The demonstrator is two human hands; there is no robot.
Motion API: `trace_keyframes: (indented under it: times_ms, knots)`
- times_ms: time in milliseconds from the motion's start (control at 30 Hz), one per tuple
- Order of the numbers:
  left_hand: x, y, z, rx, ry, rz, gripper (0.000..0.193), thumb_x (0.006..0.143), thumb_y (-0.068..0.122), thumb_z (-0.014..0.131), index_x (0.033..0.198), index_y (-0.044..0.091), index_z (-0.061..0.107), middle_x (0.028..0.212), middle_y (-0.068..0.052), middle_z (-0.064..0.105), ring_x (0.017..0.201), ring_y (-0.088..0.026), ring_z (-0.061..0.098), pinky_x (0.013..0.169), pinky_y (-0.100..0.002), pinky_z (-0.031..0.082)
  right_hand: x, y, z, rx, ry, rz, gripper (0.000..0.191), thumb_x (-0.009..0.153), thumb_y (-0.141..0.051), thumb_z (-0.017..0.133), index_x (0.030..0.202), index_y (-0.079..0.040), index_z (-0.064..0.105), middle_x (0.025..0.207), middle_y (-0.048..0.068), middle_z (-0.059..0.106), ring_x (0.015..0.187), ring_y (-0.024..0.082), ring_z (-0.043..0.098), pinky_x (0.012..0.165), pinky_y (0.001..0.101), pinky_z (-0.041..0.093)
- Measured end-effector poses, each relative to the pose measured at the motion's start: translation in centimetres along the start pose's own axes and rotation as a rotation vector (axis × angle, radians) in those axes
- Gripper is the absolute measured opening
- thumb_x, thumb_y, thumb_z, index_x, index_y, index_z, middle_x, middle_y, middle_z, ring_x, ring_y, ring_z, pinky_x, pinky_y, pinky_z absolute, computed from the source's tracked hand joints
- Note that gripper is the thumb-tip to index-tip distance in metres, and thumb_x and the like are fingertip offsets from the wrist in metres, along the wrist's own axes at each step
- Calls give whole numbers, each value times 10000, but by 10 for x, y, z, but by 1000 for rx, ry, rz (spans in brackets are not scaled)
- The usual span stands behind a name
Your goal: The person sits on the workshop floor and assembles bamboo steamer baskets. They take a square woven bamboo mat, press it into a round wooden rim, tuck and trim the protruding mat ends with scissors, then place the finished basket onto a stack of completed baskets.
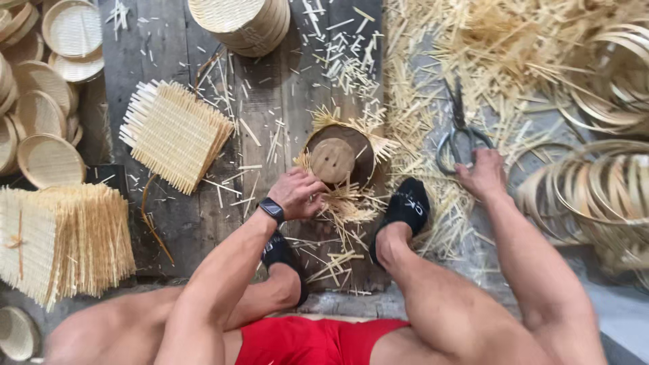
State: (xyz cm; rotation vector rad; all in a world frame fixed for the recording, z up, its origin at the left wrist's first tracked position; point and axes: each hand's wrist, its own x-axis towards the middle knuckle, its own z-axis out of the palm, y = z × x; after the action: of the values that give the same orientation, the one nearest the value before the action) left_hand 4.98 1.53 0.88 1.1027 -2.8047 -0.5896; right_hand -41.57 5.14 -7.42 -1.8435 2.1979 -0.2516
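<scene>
**benchlurker:** ok what's in each hand here, and how many of everything?

**me:** My left hand (297, 192) sits just below the middle of the frame, fingers curled closed on the loose splint ends of one half-made bamboo tray (338, 159). That tray is dead center, laid over a round wooden form, with splints fanning out from its rim. My right hand (481, 174) is right of center, resting on the handles of one pair of scissors (460, 138) lying in the offcuts; fingers look bent over the loops, but I can't tell if it's a real grip or just a touch.

**benchlurker:** and the piles?

**me:** Two stacks of square woven mats: one (174, 135) upper left of center, a bigger one (64, 240) at the left edge. One stack of finished round trays (240, 23) at top center. Upper left corner has loose finished trays (51, 161), roughly eight or nine, they overlap so I can't count exactly. One more tray (17, 332) in the bottom left corner. Bamboo hoops (595, 196) heaped along the right edge, too tangled to count. Two feet in black socks, one (405, 206) just below right of the tray, the other mostly hidden under my left forearm. One black watch (272, 209) on the left wrist. Offcuts (473, 40) everywhere, thickest upper right.
</scene>
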Motion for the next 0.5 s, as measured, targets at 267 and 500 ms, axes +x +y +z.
trace_keyframes:
  times_ms: [267, 500]
  knots:
    - [98, 58, 42, -54, 290, -797, 1060, 668, 635, 846, 1495, 100, 455, 1472, -251, 348, 1338, -492, 314, 1050, -674, 271, 24, -5, 28, 227, -346, 458, 626, 716, -184, 858, 1231, 56, 597, 1036, 250, 703, 961, 378, 691, 912, 456, 543]
    - [98, 45, 31, -24, 306, -383, 849, 584, 391, 855, 1379, 265, 588, 1312, -150, 464, 1291, -389, 403, 1091, -578, 335, -16, -20, 2, 577, -450, 373, 724, 601, -352, 931, 1096, 59, 597, 964, 210, 705, 841, 343, 682, 740, 434, 575]
